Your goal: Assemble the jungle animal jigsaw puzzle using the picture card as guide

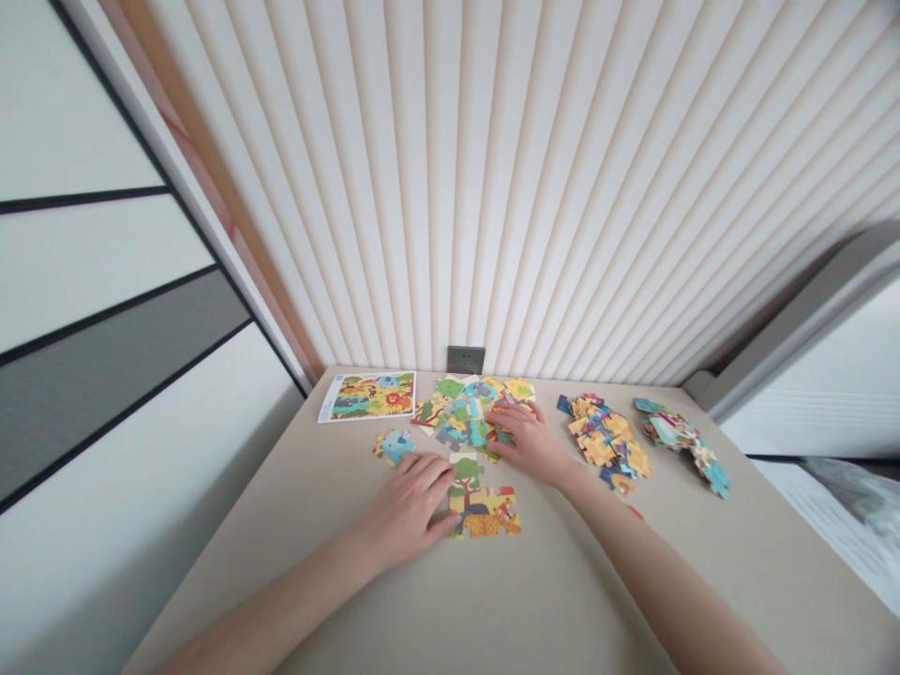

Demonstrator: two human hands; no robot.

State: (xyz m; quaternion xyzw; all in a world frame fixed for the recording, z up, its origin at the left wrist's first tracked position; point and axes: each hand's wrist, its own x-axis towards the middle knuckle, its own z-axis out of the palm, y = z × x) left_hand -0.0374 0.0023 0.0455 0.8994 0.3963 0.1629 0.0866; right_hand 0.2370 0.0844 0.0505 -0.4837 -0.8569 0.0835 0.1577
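Observation:
My left hand point(412, 511) lies on the table with its fingers stretched out, touching the left edge of a joined puzzle section point(488, 514) that shows a spotted leopard and a tree. Just beyond its fingertips is a puzzle piece with a blue animal point(397, 445). My right hand point(520, 439) reaches over a pile of loose puzzle pieces point(457, 410), fingers spread on top of them. Whether a piece is pinched under those fingers is hidden. A reference picture card point(372, 396) with a lion and other animals lies at the back left.
Right of my right hand is a heap of orange and blue puzzle pieces point(608, 439). Another heap of teal and red pieces point(682, 441) lies farther right. A dark wall socket point(465, 359) sits behind the table point(337, 581), against a ribbed white panel point(450, 187).

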